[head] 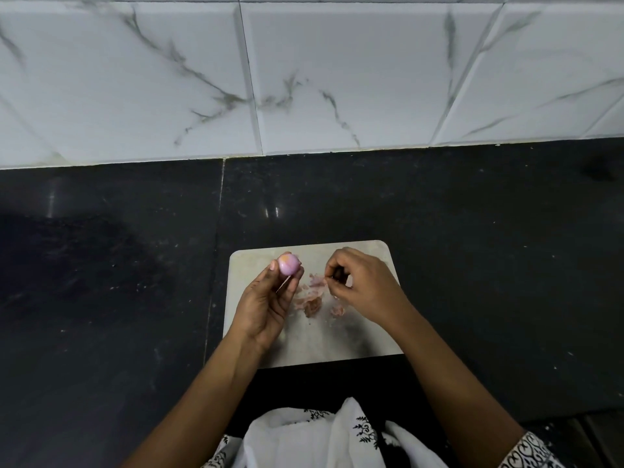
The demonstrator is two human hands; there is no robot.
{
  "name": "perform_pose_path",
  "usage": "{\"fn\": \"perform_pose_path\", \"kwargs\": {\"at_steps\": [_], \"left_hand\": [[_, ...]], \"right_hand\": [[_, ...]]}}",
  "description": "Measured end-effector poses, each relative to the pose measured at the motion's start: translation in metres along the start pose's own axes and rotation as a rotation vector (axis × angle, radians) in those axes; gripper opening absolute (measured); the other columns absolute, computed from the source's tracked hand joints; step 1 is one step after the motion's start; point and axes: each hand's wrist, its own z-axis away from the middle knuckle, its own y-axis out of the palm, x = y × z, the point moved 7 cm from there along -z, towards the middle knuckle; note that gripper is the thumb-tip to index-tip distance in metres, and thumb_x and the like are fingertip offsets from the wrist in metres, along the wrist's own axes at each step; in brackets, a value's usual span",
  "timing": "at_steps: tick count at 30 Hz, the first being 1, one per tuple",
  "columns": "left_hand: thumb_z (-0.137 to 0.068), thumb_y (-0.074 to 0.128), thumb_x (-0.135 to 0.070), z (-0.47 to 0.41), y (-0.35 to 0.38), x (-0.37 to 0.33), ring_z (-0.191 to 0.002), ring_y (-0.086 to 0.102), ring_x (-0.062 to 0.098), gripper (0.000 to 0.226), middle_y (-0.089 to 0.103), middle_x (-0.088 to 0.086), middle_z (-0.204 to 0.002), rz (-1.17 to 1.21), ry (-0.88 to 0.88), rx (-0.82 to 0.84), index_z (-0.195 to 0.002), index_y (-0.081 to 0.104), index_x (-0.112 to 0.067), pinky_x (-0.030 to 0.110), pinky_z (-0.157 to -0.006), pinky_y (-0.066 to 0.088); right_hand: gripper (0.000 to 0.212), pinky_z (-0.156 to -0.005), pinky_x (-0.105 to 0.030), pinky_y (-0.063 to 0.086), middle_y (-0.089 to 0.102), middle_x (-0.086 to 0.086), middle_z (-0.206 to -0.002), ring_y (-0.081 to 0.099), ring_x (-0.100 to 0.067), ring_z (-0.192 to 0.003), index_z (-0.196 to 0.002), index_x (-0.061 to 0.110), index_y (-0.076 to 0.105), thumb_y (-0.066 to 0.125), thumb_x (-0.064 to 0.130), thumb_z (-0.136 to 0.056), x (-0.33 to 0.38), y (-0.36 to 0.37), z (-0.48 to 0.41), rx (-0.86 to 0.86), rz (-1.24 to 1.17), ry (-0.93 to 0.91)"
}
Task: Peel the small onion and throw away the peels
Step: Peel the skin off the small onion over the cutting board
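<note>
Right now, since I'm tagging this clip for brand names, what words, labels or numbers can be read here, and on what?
None: no readable text anywhere in the view.
The onion, the peels and the cutting board are unmarked.
The wall tiles and the counter carry only veins and specks.
The white cloth has black leafy prints, not letters.
</note>
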Motion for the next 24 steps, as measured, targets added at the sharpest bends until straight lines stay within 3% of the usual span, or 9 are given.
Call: {"fn": "perform_pose_path", "kwargs": {"at_steps": [2,4,8,12,17,24], "left_hand": [[-0.092,0.050,-0.019,-0.001,-0.002,0.004,-0.083,0.073,0.018,0.027,0.075,0.011,-0.091,0.035,-0.048,-0.011,-0.095,0.070,-0.001,0.023,-0.069,0.058],[-0.093,0.049,-0.020,0.000,-0.002,0.007,-0.083,0.073,0.019,0.031,0.074,0.013,-0.093,0.056,-0.079,-0.008,-0.091,0.073,-0.001,0.024,-0.069,0.059],[-0.089,0.052,-0.022,0.000,-0.001,0.008,-0.085,0.073,0.019,0.031,0.074,0.013,-0.095,0.074,-0.095,0.015,-0.085,0.076,-0.002,0.024,-0.068,0.059],[-0.079,0.056,-0.022,0.001,0.002,0.007,-0.086,0.072,0.019,0.028,0.074,0.013,-0.094,0.046,-0.089,0.048,-0.084,0.076,-0.004,0.024,-0.073,0.058],[-0.077,0.057,-0.019,0.003,0.006,0.005,-0.085,0.072,0.018,0.025,0.075,0.011,-0.093,-0.009,-0.056,0.079,-0.087,0.077,-0.008,0.022,-0.073,0.058],[-0.075,0.060,-0.017,0.007,0.014,0.001,-0.085,0.072,0.013,0.022,0.075,0.006,-0.094,-0.070,0.012,0.151,-0.089,0.077,-0.013,0.020,-0.071,0.057]], "right_hand": [[0.013,-0.065,-0.017,0.045,0.055,0.011,-0.086,0.053,-0.002,-0.070,-0.085,0.020,0.056,0.068,0.016,-0.081,-0.006,0.006,0.000,0.024,0.018,0.051],[0.009,-0.069,-0.019,0.047,0.061,0.006,-0.092,0.056,-0.004,-0.077,-0.090,0.019,0.061,0.064,0.012,-0.084,-0.008,0.009,0.000,0.049,0.002,0.067],[0.020,-0.079,-0.027,0.050,0.064,0.007,-0.109,0.061,-0.009,-0.091,-0.103,0.024,0.067,0.057,0.014,-0.089,-0.009,0.015,0.000,0.172,0.026,0.103],[0.008,-0.075,-0.028,0.054,0.066,0.008,-0.089,0.060,-0.004,-0.079,-0.087,0.021,0.064,0.068,0.017,-0.081,-0.001,0.003,-0.001,0.014,-0.042,0.097],[0.020,-0.074,-0.017,0.050,0.063,0.009,-0.098,0.062,-0.001,-0.085,-0.098,0.021,0.066,0.069,0.014,-0.080,0.015,-0.009,-0.004,-0.121,-0.214,0.059],[0.010,-0.066,-0.040,0.054,0.071,-0.004,-0.082,0.065,-0.018,-0.073,-0.089,0.014,0.071,0.067,0.018,-0.081,0.032,-0.012,-0.007,-0.240,-0.055,-0.062]]}}
